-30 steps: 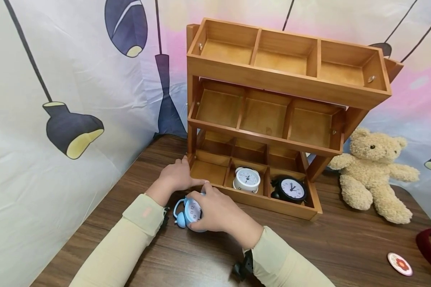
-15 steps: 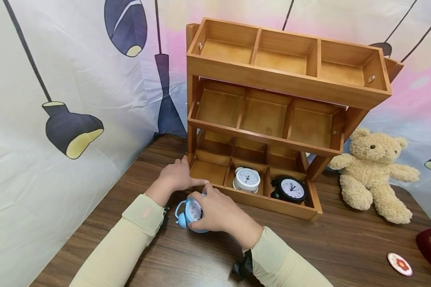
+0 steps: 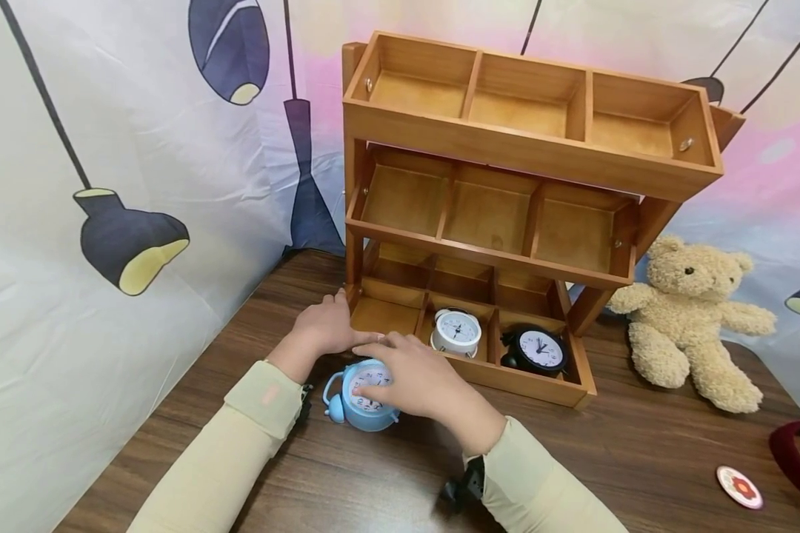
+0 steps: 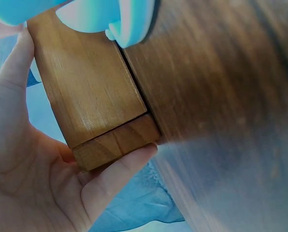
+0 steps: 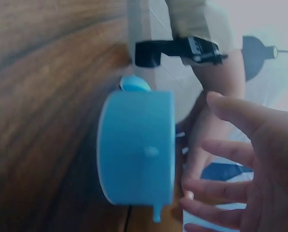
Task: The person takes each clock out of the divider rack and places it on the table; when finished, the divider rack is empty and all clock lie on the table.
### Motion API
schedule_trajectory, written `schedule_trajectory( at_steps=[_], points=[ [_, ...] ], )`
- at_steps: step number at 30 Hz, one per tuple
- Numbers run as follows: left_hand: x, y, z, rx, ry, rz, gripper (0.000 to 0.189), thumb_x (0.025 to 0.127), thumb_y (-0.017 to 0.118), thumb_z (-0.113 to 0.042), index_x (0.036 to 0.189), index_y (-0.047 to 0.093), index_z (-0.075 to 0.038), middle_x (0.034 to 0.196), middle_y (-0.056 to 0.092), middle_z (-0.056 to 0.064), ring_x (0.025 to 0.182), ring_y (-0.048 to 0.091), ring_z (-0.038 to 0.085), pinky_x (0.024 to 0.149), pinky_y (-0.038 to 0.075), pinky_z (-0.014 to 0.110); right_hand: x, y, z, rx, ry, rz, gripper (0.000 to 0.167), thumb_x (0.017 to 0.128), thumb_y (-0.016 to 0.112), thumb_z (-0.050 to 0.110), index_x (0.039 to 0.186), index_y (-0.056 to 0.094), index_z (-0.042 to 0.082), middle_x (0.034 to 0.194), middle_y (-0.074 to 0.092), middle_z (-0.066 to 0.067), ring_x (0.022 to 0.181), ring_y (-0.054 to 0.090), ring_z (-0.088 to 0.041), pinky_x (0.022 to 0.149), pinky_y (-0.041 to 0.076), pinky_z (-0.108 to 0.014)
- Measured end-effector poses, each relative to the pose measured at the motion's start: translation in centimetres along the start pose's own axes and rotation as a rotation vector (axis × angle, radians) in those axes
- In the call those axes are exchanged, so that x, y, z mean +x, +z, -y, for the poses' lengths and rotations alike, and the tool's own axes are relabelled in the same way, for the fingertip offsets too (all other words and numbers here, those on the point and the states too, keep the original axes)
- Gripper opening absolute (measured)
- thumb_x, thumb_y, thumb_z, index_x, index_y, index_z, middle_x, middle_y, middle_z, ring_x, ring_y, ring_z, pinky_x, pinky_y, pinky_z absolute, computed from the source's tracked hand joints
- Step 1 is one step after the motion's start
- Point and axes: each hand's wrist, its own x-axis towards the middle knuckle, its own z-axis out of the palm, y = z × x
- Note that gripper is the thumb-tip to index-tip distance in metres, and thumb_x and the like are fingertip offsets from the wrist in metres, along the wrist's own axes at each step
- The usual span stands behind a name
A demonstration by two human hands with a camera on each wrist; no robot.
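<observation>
A light blue twin-bell alarm clock (image 3: pixel 371 414) lies face up on the table in front of the wooden shelf unit (image 3: pixel 533 155). My right hand (image 3: pixel 421 379) hovers over its face with fingers spread; the right wrist view shows a gap between these fingers and the clock (image 5: pixel 136 147). My left hand (image 3: pixel 323 326) grips the front left corner of the bottom tray (image 4: pixel 88 82), thumb along the front edge and a finger against the end. In that tray, a white alarm clock (image 3: pixel 456 332) occupies the middle front compartment and a black one (image 3: pixel 540 349) the right.
Right of the shelf sits a beige teddy bear (image 3: pixel 693 318). A round badge with a red flower (image 3: pixel 740 487) and a dark red headband (image 3: pixel 788 459) lie at the table's right. Printed cloth (image 3: pixel 140 333) hangs behind and to the left.
My right hand has let go of the blue alarm clock and shifted up and right, uncovering more of its face. The left hand keeps its place on the tray corner.
</observation>
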Motion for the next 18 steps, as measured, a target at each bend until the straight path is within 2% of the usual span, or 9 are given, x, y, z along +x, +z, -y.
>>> schedule_trajectory(
  at_steps=[5,8,14,18],
  points=[
    [0.1,0.0,0.1,-0.001,0.007,-0.002,0.118,0.083,0.061,-0.072,0.152,0.018,0.013,0.149,0.034,0.035,0.121,0.051,0.050,0.096,0.046,0.057,0.0,-1.0,-1.2,0.019,0.011,-0.103,0.047,0.093,0.063,0.053,0.134,0.064,0.030,0.127,0.062,-0.001,0.117,0.052,-0.025,0.096,0.044,-0.050],
    [0.2,0.1,0.1,0.004,0.006,0.003,0.123,0.080,0.060,-0.077,0.152,0.017,0.013,0.150,0.033,0.035,0.123,0.050,0.051,0.096,0.046,0.058,0.3,-1.5,-2.3,0.034,0.053,-0.154,0.044,0.094,0.064,0.048,0.133,0.065,0.027,0.131,0.060,-0.003,0.123,0.048,-0.030,0.098,0.039,-0.056],
    [0.2,0.1,-0.1,0.005,-0.003,0.009,0.127,0.077,0.059,-0.080,0.152,0.016,0.013,0.151,0.030,0.036,0.127,0.045,0.053,0.097,0.044,0.060,0.9,-2.1,-5.2,0.037,0.248,-0.154,0.056,0.093,0.064,0.044,0.146,0.051,0.029,0.154,0.041,-0.006,0.140,0.030,-0.044,0.105,0.028,-0.067],
    [0.1,0.1,-0.1,0.004,-0.006,0.006,0.126,0.078,0.060,-0.079,0.152,0.017,0.013,0.151,0.030,0.036,0.127,0.045,0.053,0.097,0.044,0.060,1.1,-2.1,-6.9,0.027,0.362,-0.124,0.064,0.093,0.063,0.042,0.151,0.044,0.026,0.155,0.037,-0.016,0.142,0.027,-0.046,0.108,0.026,-0.066]
  ],
)
